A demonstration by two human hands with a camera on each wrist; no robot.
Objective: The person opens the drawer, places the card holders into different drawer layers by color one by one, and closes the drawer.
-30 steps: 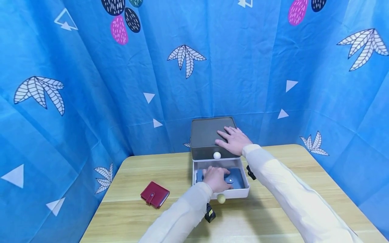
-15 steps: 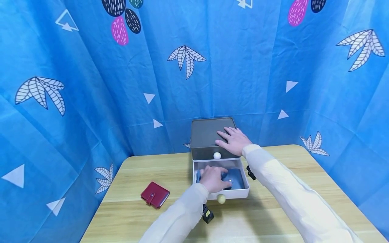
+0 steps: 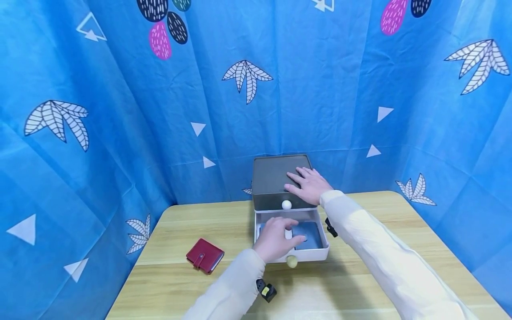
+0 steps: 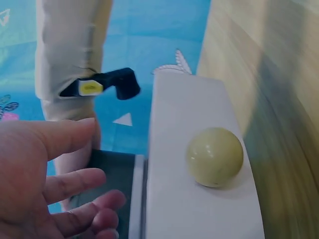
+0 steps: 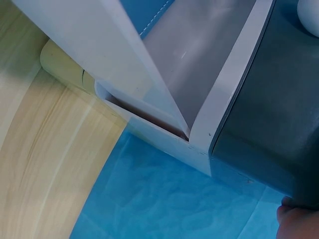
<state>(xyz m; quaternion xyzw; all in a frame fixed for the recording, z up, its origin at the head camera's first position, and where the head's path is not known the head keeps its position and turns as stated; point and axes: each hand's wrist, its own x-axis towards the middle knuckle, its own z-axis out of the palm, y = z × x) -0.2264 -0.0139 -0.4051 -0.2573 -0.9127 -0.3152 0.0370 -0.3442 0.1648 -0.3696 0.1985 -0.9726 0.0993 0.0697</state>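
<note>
A small dark grey chest point(image 3: 272, 175) stands at the back of the table with its lower white drawer point(image 3: 314, 254) pulled out. Inside the drawer lies a blue wallet-like case point(image 3: 315, 233), stitched along its edge point(image 5: 149, 22) in the right wrist view. Over the drawer's left part hovers my left hand point(image 3: 276, 242), thumb and fingers parted, partly covering the case. In the left wrist view that hand point(image 4: 25, 179) holds nothing, beside the drawer's pale yellow knob point(image 4: 215, 157). My right hand point(image 3: 310, 184) rests with spread fingers on the chest's top.
A red wallet point(image 3: 205, 255) with a snap strap lies on the wooden table point(image 3: 180, 226), left of the chest. A white knob point(image 3: 286, 205) sits on the upper dark front. Blue patterned curtains point(image 3: 320, 89) surround the table's back and sides.
My left hand has drawn back leftward and towards me, off the blue case, its thumb and fingers more parted. The right hand stays on the chest's top.
</note>
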